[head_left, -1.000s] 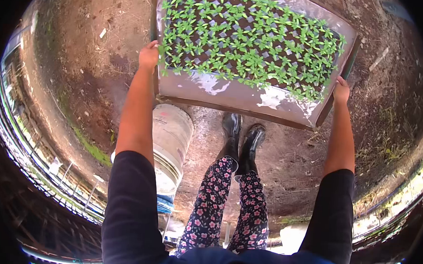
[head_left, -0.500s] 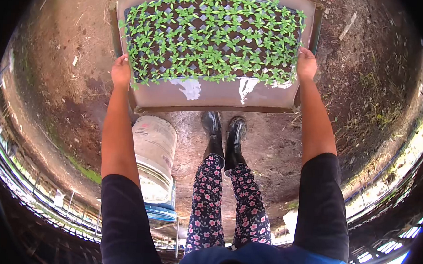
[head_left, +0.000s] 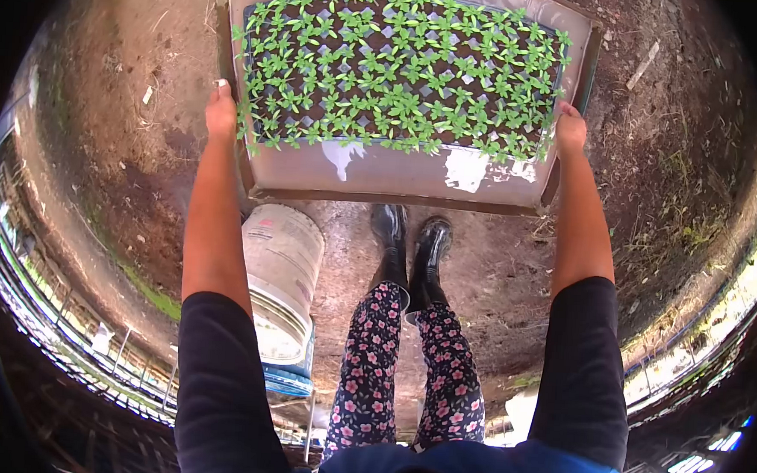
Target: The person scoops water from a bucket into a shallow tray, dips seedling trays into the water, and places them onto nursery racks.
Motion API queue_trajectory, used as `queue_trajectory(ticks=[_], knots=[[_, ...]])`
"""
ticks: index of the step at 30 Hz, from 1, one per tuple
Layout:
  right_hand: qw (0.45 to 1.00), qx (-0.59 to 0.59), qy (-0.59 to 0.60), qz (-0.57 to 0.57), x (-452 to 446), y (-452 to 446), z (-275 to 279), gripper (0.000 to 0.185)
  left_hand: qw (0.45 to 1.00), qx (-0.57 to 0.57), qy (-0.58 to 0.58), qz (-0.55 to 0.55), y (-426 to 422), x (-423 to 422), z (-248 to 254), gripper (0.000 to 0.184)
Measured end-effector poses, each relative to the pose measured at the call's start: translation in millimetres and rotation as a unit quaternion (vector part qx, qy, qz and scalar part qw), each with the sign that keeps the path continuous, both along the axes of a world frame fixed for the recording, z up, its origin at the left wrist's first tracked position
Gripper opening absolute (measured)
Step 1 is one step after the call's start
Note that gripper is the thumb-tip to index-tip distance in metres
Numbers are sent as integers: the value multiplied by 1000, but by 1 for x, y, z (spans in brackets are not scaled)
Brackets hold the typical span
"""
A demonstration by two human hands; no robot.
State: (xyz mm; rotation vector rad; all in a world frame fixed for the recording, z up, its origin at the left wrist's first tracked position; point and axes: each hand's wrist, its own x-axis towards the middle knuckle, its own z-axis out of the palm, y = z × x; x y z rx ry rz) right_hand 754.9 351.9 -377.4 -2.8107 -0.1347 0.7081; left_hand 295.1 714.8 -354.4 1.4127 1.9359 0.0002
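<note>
A seedling tray [head_left: 363,120] full of small green plants in dark soil sits in a shallow rectangular basin [head_left: 266,172] with cloudy, shiny liquid showing along its near side. At the basin's left rim is my left hand [head_left: 221,115], thumb up, a small gap away from the tray's edge; its other fingers are hidden beneath. My right hand [head_left: 571,131] is closed at the tray's right edge, its thumb and fingertips against the corner area, over the basin's right rim.
A whitish bucket [head_left: 282,249] stands at the lower left, by a blue container [head_left: 290,377]. My black rubber boots [head_left: 429,248] are on damp earth just below the basin. Bare soil [head_left: 130,78] lies to the left, with dry grass and twigs [head_left: 655,191] to the right.
Basin and tray appear farther right in view. My left hand has come slightly away from the tray's left edge; my right hand stays at the right edge.
</note>
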Motion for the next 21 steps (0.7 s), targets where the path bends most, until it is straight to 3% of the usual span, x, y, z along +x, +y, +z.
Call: queue_trajectory(ticks=[4, 8, 14, 17, 21], knots=[[998, -1, 67, 21, 10, -2, -5, 32, 978, -147, -133, 67, 1, 10, 8, 78], [995, 13, 80, 61, 12, -4, -10, 34, 964, -196, -162, 82, 1, 8, -4, 85], [988, 22, 72, 132, 25, -11, -26, 30, 968, -179, -156, 78, -2, 17, 0, 89], [991, -12, 130, 43, 27, -3, -23, 29, 965, -182, -166, 95, 1, 12, -6, 87], [985, 83, 143, -47, 19, 3, -11, 24, 968, -141, -169, 121, 1, 10, 3, 78]])
